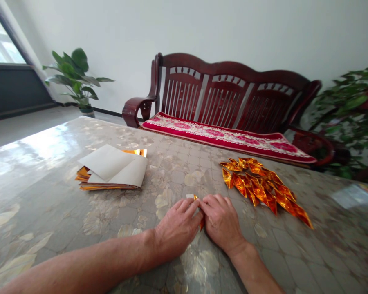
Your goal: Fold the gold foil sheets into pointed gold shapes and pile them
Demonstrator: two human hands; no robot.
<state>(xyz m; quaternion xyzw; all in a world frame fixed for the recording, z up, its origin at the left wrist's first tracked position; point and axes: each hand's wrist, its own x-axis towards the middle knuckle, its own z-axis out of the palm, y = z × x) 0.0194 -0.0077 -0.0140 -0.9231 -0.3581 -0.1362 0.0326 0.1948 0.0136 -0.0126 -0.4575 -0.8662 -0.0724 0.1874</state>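
Note:
Both of my hands rest on the table, fingertips together over a small piece of gold foil paper (197, 204) with a white back. My left hand (177, 228) has its fingers curled and pressed on the paper's left side. My right hand (222, 220) pinches it from the right. Most of the paper is hidden under my fingers. A pile of folded gold foil pieces (263, 187) lies just beyond my right hand. A stack of flat gold sheets (112, 169), white sides up on top, lies to the far left.
The table (49, 204) has a glossy floral cover. Behind it stands a dark red wooden bench (227, 98) with a red cushion. Potted plants stand at the back left (75, 77) and at the right (352, 118).

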